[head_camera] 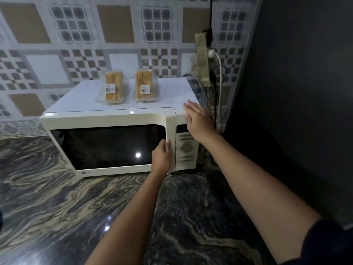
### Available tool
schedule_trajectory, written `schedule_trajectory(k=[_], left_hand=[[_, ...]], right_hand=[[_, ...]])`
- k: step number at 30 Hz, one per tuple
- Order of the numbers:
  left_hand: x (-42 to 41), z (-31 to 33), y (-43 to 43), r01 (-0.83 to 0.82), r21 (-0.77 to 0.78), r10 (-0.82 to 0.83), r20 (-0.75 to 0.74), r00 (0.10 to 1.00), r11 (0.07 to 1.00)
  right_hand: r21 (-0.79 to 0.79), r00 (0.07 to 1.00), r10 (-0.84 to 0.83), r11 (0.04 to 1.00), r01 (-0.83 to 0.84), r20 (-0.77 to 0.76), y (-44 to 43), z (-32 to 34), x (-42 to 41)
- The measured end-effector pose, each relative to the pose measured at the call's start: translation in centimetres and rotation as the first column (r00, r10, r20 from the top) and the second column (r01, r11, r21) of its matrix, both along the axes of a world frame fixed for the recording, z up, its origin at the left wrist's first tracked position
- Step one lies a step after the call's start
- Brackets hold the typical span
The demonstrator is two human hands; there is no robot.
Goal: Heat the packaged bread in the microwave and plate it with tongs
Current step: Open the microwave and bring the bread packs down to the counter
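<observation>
Your left hand (162, 154) grips the door (107, 146) edge, right hand (197, 117) flat on the microwave (172, 92); packs (113, 88) seem light, squashy, so hold their edges

Microwave (114, 119) on the counter (57, 207), back to the tiled wall (47, 60). On top, left bread pack (112, 88) and right bread pack (144, 87), side by side. Door (107, 146) left, control panel (186, 150) right. Left hand (161, 155) at the door's right edge, right hand (198, 119) on the top right corner. Behind that, a power strip (202, 60), apparently fixed to the wall.
</observation>
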State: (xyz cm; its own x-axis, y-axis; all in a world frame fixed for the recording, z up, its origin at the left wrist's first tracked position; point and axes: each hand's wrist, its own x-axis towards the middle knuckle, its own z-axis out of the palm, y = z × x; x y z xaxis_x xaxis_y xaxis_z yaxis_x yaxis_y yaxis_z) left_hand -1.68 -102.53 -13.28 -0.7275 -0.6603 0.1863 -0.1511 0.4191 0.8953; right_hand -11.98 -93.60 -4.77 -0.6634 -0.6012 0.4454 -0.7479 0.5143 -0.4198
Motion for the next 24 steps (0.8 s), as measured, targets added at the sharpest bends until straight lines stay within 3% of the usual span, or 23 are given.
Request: schedule_trajectory(k=[10,14,18,21,24], left_hand=[[0.5,0.2,0.9,-0.014,-0.008,0.014,0.018,1.000,1.000],[4.6,-1.6,2.2,0.025,-0.032,-0.026,-0.052,0.998,0.999],[7.4,-1.1,2.1,0.073,0.011,-0.073,0.000,0.997,0.997],[9.0,-0.4,2.8,0.074,0.011,-0.074,0.015,0.997,0.997],[10.2,-0.8,2.9,0.075,0.011,-0.075,0.024,0.997,0.997]], right_hand=[[0.105,1.000,-0.027,0.994,0.028,-0.015,0.0,0.7,0.0],[0.151,1.000,-0.024,0.988,0.025,-0.007,-0.1,1.1,0.0],[0.215,0.998,-0.032,0.976,0.021,0.050,0.1,1.9,0.8],[0.085,0.986,0.016,0.996,-0.031,0.165,0.2,2.4,2.5],[-0.092,0.944,0.187,0.981,-0.168,0.273,0.2,2.7,5.7]])
